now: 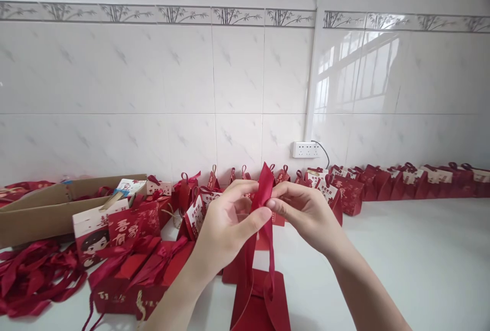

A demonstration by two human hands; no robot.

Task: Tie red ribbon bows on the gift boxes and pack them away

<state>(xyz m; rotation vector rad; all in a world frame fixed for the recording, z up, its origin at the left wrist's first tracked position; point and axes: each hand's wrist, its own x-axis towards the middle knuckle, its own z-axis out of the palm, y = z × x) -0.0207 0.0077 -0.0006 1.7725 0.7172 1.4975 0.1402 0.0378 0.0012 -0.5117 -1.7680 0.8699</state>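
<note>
A dark red ribbon [265, 188] is pinched between both my hands, above a red gift box [281, 298] at the front middle of the table. My left hand [233, 223] presses thumb and fingers together on the ribbon. From the other side, my right hand [302, 208] grips it too, the fingertips of both hands nearly meeting. Two strands hang down from the hands to the box's top, where its curved flaps show. The box's lower part lies outside the picture.
Left of my hands stand red boxes with ribbons [133, 280], a pile of loose ribbon [34, 280] and a cardboard carton [38, 213]. Several finished-looking boxes [411, 183] line the tiled wall. A power strip [306, 149] is fixed there.
</note>
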